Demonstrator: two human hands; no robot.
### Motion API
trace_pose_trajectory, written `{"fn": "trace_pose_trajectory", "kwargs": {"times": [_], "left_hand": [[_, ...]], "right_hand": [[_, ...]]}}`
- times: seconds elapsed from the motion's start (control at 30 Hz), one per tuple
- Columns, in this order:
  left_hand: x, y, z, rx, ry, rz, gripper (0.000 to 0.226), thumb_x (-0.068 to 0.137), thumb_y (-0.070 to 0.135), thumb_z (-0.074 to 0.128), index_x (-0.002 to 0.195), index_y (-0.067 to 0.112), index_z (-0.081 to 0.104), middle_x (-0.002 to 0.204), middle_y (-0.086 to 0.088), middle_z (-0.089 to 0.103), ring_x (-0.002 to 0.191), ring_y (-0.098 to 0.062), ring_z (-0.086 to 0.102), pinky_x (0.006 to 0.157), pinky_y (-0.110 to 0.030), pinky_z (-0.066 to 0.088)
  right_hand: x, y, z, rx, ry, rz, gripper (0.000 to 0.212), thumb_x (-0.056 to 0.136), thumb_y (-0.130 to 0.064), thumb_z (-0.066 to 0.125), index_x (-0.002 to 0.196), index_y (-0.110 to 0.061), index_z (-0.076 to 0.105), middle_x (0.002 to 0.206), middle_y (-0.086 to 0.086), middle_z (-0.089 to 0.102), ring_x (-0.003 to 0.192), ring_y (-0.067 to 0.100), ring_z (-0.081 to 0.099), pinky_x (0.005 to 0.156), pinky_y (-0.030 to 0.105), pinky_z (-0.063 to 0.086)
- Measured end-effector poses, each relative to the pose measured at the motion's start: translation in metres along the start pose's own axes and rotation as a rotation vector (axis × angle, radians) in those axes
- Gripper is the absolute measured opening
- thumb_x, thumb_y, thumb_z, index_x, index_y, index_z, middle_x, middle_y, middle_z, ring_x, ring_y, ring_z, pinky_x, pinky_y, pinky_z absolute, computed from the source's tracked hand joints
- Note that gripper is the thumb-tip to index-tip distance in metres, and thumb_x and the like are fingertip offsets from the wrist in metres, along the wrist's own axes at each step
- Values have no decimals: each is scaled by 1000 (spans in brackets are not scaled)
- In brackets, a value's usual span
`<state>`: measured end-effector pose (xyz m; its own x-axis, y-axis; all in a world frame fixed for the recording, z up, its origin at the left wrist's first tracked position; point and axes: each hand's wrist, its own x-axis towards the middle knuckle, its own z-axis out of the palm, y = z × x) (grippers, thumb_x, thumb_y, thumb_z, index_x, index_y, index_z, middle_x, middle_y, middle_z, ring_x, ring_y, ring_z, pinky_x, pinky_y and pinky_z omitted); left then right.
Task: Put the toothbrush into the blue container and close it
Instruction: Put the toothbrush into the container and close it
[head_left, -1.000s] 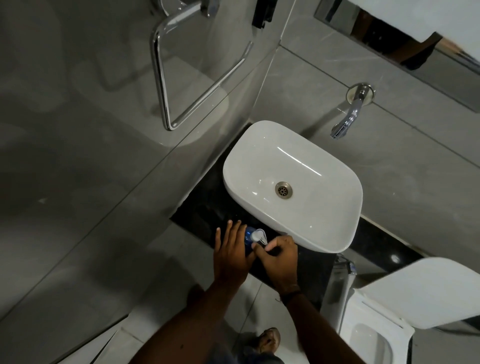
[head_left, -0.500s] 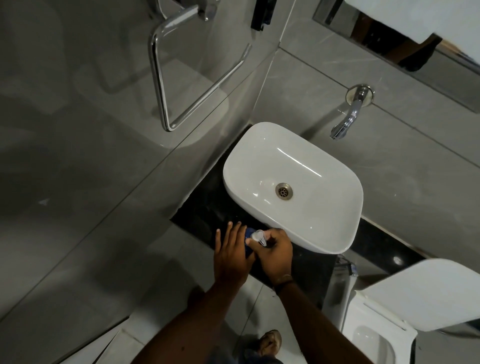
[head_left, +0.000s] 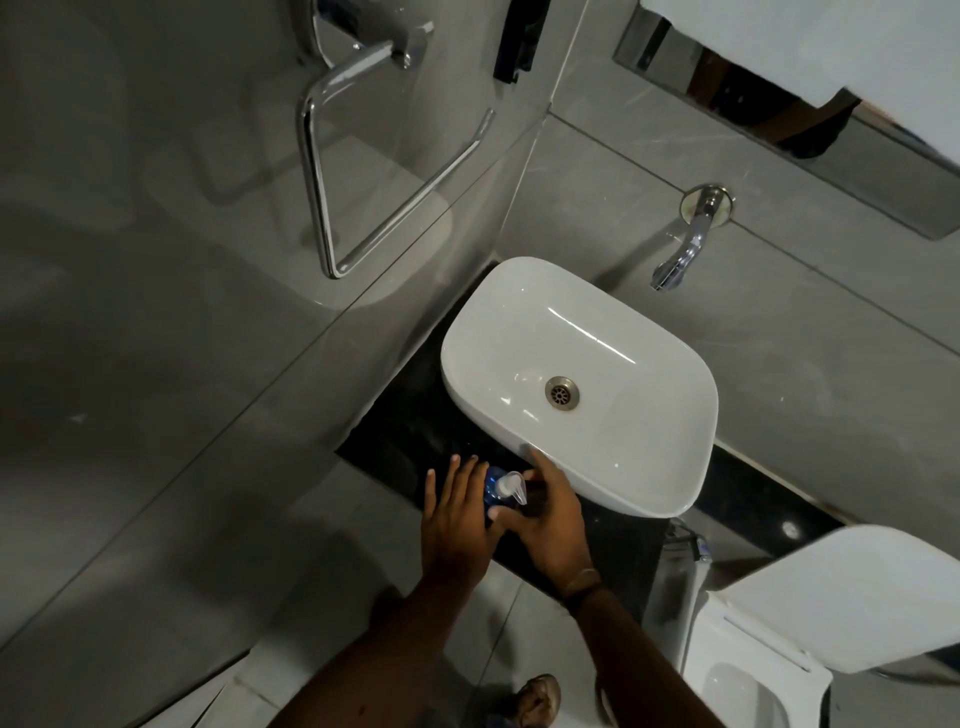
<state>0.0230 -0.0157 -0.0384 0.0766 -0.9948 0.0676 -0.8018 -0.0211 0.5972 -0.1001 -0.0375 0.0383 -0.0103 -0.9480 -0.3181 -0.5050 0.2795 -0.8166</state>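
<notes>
While both forearms reach down from the lower edge of the head view, the two hands meet over a blue container (head_left: 490, 490) that stands on the black counter (head_left: 410, 447), just in front of the near-left corner of the white basin (head_left: 613, 457). The left hand (head_left: 457, 519) lies against the container's left side with its fingers held straight and loosely together, thumb tip touching the blue wall low down; it braces the thing more than it grips it. The right hand (head_left: 553, 525) comes in from the other side, fingers curled, index finger stretched toward the basin rim, and its fingertips appear to close on a small clear and white piece (head_left: 511, 487) at the container's top. Whether that piece is the toothbrush or a cap cannot be told, and whether the container is closed cannot be told either. A dark band (head_left: 582, 590) circles the right wrist. Inside the basin a metal drain (head_left: 561, 393) sits near the centre, and a chrome tap (head_left: 685, 244) juts from the grey tiled wall above it. A chrome towel rail (head_left: 332, 171) hangs on the left wall. At the lower right a white toilet (head_left: 748, 670) stands with its lid (head_left: 852, 592) raised, and a bare foot (head_left: 537, 699) shows on the pale floor at the bottom.
</notes>
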Motion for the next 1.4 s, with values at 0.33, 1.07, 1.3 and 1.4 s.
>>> {"fn": "trace_pose_trajectory", "kwargs": {"times": [0.33,1.07,1.3,1.4], "left_hand": [[-1,1,3,-28,38,-6,73,92,62,48,138,6,58,143,-11,62,141,-30,48,117,-60,35],[-2,2,0,-122,-38,-74,76,88,64,57,140,7,56,136,-11,67,124,-27,64,112,-50,46],[1,7,-6,-132,-53,-77,76,89,61,50,135,1,60,131,-17,70,115,-33,70,101,-49,53],[7,3,-14,-146,-37,-68,75,90,60,50,135,1,60,131,-16,70,115,-32,70,100,-47,56]], "right_hand": [[11,-23,-33,-403,-179,-211,59,80,-20,83,131,-43,63,106,-45,62,105,-6,68,107,29,56],[-7,-2,5,596,28,580,37,108,-38,45,128,-17,68,128,17,74,104,24,74,78,36,60],[0,8,19,673,61,596,35,108,-22,49,138,-7,63,135,23,68,124,39,68,108,52,55],[7,5,24,644,71,544,35,108,-20,49,137,-7,64,134,20,69,125,35,68,107,49,56]]}}
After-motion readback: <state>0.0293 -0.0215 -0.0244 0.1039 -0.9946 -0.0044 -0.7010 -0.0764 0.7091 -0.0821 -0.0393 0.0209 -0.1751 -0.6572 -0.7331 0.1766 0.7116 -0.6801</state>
